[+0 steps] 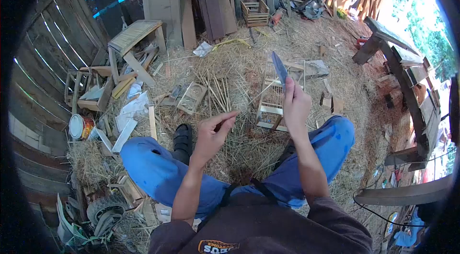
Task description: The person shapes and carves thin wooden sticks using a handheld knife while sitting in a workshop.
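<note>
My right hand [297, 109] is wrapped round the handle of a knife [279, 66], its blade tilted up and away from me. To the left, my left hand [214, 133] pinches with thumb and forefinger. A thin wooden stick [261, 94] runs from those fingertips up to the right; the pinched end is hard to make out. Behind the right hand, a small slatted wooden cage [269, 110] rests on the ground, partly hidden by the hand. Several loose thin sticks [218, 92] lie on the straw beyond my left hand.
A small wooden frame [192, 98] lies ahead on the straw. A low wooden table [135, 33] stands at the far left, a paint can [80, 126] below it. Boards [208, 2] lean at the back near a wooden crate [255, 13]. A wooden bench [407, 72] runs along the right.
</note>
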A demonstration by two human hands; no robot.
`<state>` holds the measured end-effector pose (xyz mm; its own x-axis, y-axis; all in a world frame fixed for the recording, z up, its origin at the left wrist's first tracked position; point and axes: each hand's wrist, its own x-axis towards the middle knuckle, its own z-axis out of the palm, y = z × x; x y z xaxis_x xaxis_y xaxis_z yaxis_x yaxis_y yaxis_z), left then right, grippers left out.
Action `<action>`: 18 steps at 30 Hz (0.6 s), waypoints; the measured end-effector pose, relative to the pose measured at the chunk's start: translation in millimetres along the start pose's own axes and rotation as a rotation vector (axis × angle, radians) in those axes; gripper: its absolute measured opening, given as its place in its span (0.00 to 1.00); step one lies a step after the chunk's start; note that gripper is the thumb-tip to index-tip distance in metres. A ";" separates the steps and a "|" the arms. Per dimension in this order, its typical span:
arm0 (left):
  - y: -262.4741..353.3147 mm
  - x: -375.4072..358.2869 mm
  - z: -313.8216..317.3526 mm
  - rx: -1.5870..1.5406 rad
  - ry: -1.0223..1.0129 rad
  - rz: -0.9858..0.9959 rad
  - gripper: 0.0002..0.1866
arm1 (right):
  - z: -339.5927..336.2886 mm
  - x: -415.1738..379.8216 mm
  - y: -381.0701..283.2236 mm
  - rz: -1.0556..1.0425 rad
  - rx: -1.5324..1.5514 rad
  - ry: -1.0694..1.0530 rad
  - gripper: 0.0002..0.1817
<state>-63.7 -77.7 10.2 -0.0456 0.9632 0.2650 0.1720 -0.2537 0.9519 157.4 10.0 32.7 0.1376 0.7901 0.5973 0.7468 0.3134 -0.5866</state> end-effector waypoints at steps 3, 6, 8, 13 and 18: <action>4.3 -1.6 0.0 -0.032 0.004 -0.041 0.13 | 1.9 -9.4 -5.9 -0.028 0.009 -0.055 0.16; 6.8 -4.2 -3.3 -0.031 0.041 -0.054 0.13 | 12.8 -27.4 -13.4 -0.207 0.120 -0.128 0.13; -0.3 -1.9 -4.0 -0.030 0.017 -0.099 0.13 | 10.3 -26.1 -18.9 -0.192 0.088 -0.153 0.13; 8.0 -3.2 -5.7 -0.013 -0.005 -0.037 0.13 | -9.4 11.6 -4.3 0.145 0.048 -0.064 0.17; 0.6 -0.5 -3.5 0.004 -0.017 0.000 0.13 | 20.4 -29.3 -1.7 -0.175 0.174 -0.073 0.17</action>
<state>-67.0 -78.7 11.1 -0.0289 0.9645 0.2625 0.1758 -0.2536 0.9512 138.8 -2.9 5.0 -0.0360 0.7498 0.6607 0.6313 0.5296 -0.5666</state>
